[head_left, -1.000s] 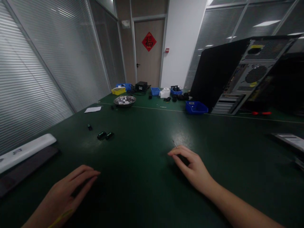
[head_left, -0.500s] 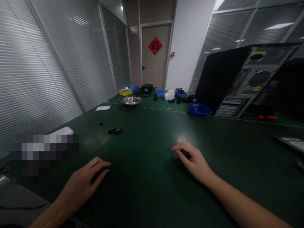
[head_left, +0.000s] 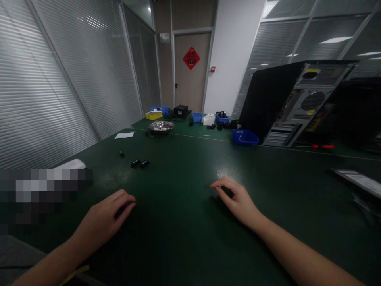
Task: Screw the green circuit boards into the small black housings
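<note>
Fingers (head_left: pixel 229 182) bent, the right hand (head_left: pixel 241 201) pinches a thin metal shaft (head_left: pixel 218 174)

Bare left grip (head_left: pixel 104 216), narrow yellow strip (head_left: pixel 77 272) by left forearm (head_left: pixel 59 254) — bare right grip (head_left: pixel 238 202)

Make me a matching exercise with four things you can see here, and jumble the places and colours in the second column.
Things:
1. Thin metal rod
2. Blue bin
3. Diamond-shaped sign
4. Sheet of paper

Places and colours:
A. On the door
B. White
C. In the right hand
D. Beside the black computer case

Pairs: 1-C, 2-D, 3-A, 4-B.
</note>
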Available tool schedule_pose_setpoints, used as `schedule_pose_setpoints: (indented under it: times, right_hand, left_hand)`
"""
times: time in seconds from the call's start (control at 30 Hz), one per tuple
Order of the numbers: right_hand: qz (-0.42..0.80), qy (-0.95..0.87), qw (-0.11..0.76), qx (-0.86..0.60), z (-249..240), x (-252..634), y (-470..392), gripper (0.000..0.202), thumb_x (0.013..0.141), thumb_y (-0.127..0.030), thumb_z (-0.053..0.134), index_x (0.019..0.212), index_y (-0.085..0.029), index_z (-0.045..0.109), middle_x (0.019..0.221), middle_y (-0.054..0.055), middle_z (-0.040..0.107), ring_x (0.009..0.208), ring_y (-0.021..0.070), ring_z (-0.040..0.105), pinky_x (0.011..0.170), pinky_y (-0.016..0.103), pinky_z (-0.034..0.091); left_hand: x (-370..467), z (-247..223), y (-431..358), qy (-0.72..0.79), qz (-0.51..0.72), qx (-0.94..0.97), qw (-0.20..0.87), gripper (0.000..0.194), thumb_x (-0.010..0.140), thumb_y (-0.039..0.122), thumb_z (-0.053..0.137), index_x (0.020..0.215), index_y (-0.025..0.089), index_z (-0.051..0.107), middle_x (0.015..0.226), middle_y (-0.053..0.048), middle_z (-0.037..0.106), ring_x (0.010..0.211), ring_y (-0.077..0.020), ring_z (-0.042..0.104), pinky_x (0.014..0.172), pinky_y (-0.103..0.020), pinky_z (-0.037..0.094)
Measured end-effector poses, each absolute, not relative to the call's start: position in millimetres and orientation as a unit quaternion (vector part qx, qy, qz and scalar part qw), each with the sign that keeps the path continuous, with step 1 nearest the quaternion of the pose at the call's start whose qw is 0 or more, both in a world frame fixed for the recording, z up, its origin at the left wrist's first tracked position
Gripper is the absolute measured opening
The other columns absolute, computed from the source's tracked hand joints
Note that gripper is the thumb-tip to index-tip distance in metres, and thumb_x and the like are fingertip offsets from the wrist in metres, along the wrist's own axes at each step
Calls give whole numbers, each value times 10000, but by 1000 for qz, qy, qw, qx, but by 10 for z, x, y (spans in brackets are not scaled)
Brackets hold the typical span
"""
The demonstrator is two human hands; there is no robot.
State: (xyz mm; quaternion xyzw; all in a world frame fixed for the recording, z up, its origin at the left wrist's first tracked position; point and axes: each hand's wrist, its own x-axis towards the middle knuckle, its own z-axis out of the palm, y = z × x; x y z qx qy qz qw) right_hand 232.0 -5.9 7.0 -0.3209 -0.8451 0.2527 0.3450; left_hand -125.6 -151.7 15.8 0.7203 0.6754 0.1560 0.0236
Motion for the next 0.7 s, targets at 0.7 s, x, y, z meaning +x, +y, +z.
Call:
schedule_pose_setpoints:
  times: [0.7]
  right_hand:
    - [325,-818,331,-339,67,2294,10,197,934,-136,505,1003,-222,669,946,47,654,863,196,642,784,331,517]
  left_hand:
    - [-1313,396,-70,626,123,769,35,312,864,350,491,992,138,683,1002,-151,640,920,-311,593,821,-481,481]
